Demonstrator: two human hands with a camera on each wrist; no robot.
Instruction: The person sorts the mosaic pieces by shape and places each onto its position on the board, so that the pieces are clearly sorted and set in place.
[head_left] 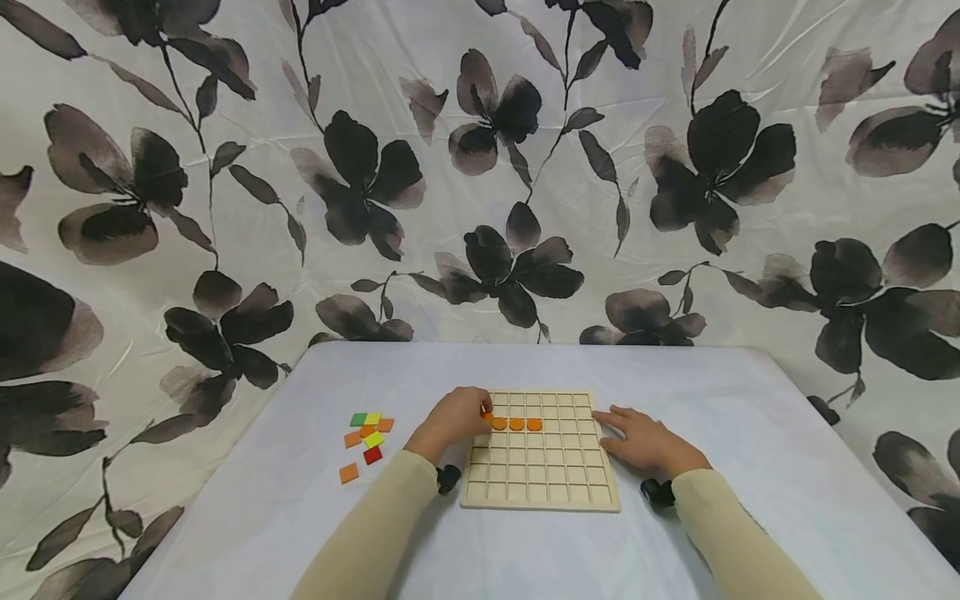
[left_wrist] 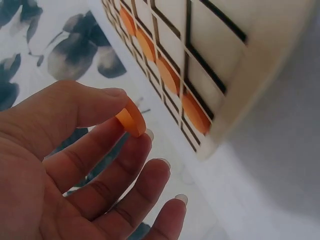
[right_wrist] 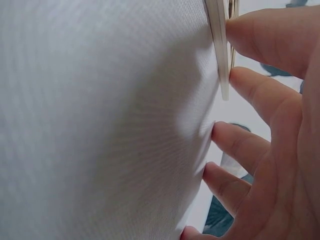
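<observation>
1. Pinching an orange disc (left_wrist: 131,118) between thumb and fingertips, the left hand (head_left: 456,414) is at the upper left edge of the board, near the centre of the head view.
2. The right hand (head_left: 641,437) is relaxed with its fingers spread, two digits touching the right edge of the board; in the right wrist view, its lower fingertips appear to rest on the white-covered bench (head_left: 675,375).
3. The wooden grid board (head_left: 547,472) lies flat on the bench, right of centre in the lower frame.
4. Seated orange discs (head_left: 517,424) form a row across its upper cells; the left wrist view shows four, running from upper left down toward the middle.
5. Left of the board, lower left of the frame, lie loose pieces: a green tile (head_left: 358,419), two yellow tiles (head_left: 373,439), a red tile (head_left: 372,455) and several orange pieces (head_left: 348,473).
6. Floral cloth (head_left: 600,208) fills the upper frame.
</observation>
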